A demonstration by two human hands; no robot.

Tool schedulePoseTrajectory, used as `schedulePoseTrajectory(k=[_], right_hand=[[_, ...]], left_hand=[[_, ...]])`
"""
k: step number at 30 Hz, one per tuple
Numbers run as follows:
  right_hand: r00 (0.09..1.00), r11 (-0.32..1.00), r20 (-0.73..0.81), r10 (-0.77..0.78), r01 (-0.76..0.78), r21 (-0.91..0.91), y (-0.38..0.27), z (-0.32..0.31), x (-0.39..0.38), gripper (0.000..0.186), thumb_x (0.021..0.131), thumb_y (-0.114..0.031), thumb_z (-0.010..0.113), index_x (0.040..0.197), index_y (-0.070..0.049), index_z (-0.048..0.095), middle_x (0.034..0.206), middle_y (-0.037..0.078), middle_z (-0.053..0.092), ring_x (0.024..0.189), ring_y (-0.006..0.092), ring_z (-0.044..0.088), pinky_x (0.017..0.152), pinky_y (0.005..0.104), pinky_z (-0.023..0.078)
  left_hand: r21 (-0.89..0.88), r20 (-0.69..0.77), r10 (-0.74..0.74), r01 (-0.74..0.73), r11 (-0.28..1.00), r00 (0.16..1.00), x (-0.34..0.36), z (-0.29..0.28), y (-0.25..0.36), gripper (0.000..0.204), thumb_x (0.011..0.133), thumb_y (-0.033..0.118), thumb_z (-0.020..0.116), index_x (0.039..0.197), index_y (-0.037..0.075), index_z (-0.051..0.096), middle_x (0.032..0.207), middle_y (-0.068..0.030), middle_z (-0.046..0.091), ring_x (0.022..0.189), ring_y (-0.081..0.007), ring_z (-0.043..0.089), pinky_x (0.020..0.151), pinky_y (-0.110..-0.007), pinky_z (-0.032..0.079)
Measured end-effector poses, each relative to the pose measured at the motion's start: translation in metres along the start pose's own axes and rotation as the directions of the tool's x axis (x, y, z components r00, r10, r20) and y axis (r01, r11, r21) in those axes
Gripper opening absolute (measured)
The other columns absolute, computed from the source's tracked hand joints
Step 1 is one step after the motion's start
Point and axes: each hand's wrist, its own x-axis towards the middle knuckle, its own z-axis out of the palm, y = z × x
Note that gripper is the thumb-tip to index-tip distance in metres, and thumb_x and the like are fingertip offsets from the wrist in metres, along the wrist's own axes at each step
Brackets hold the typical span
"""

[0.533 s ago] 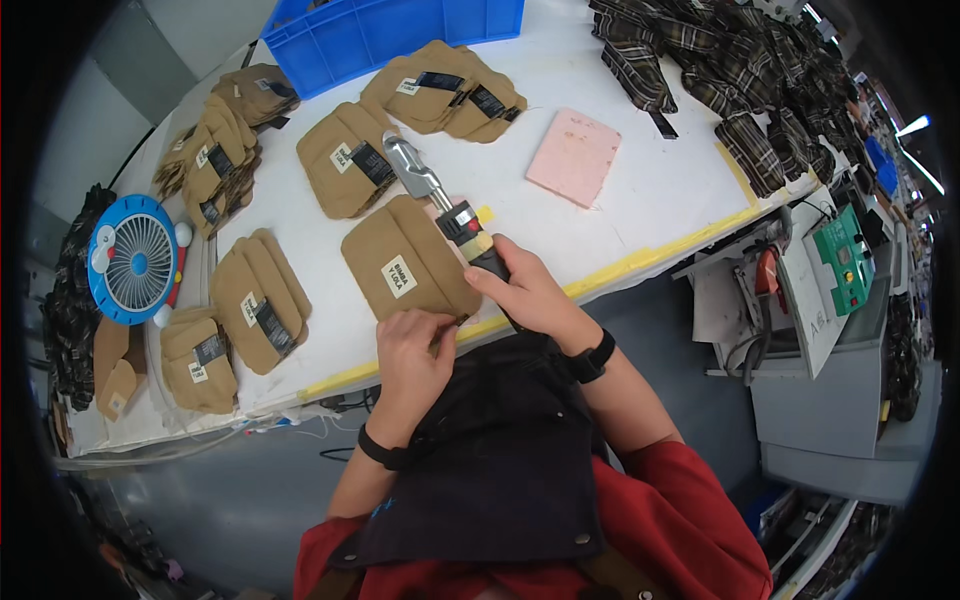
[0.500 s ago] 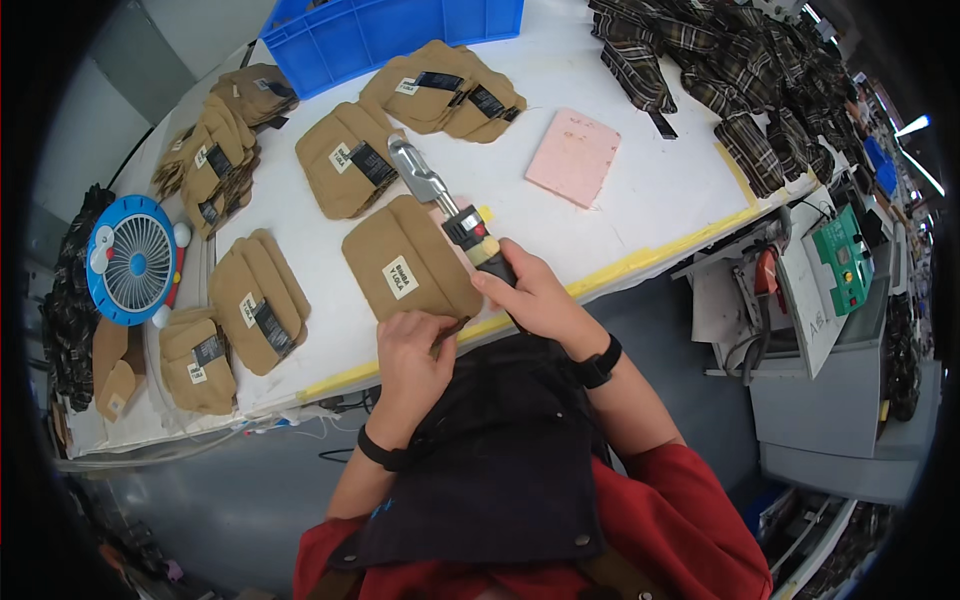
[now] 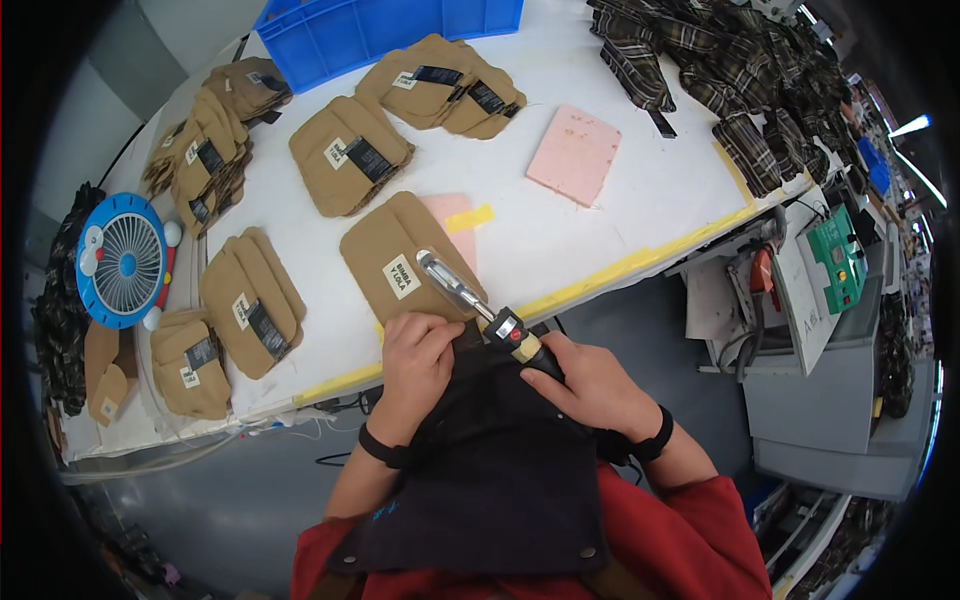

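Observation:
In front of me on the white table lies a flat tan fabric piece (image 3: pixel 372 245) with a cream label (image 3: pixel 401 277) sewn on it. My left hand (image 3: pixel 415 362) is closed at its near edge, the fabric pinched between thumb and fingers. My right hand (image 3: pixel 598 385) is wrapped around the black handle of a small torch-like tool (image 3: pixel 490 318) with a silver scoop-shaped tip. That tip sits over the right part of the piece, near its near edge; whether it touches cannot be told.
Tan pieces with black tags lie in stacks to the left (image 3: pixel 252 305) and beyond (image 3: pixel 345 155). A blue fan (image 3: pixel 126 262) stands at far left, a blue crate (image 3: pixel 390 40) at the back. Pink pad (image 3: pixel 574 155) and plaid fabric pile (image 3: pixel 690 60) are to the right.
The torch-like tool and my right hand have moved toward me and to the right. Its tip has come down from beyond the piece to over it. My left hand has barely moved.

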Motion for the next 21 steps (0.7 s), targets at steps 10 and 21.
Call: schedulePoseTrajectory(k=[10, 21], right_hand=[[1.0, 0.972, 0.011, 0.018, -0.015, -0.234, -0.005, 0.009, -0.005, 0.038, 0.098, -0.037, 0.063, 0.099, -0.001, 0.05, 0.075, 0.018, 0.066, 0.069, 0.0391, 0.067, 0.059, 0.0469, 0.052], [0.973, 0.894, -0.065, -0.223, 0.178, -0.41, -0.009, -0.001, 0.098, 0.04, 0.098, -0.039, 0.061, 0.09, 0.0, 0.057, 0.068, 0.019, 0.065, 0.064, 0.0417, 0.067, 0.058, 0.0495, 0.053]], left_hand=[[-0.049, 0.003, 0.026, -0.025, 0.998, 1.0, -0.002, 0.003, -0.003, 0.022, 0.07, -0.002, 0.076, 0.09, 0.008, 0.075, 0.086, -0.004, 0.063, 0.084, -0.0266, 0.06, 0.075, -0.04, 0.048], [-0.059, -0.02, 0.044, -0.045, 0.997, 0.999, 0.007, 0.002, 0.002, 0.023, 0.069, -0.004, 0.075, 0.089, 0.008, 0.072, 0.098, -0.0049, 0.065, 0.095, -0.029, 0.061, 0.082, -0.04, 0.049]])
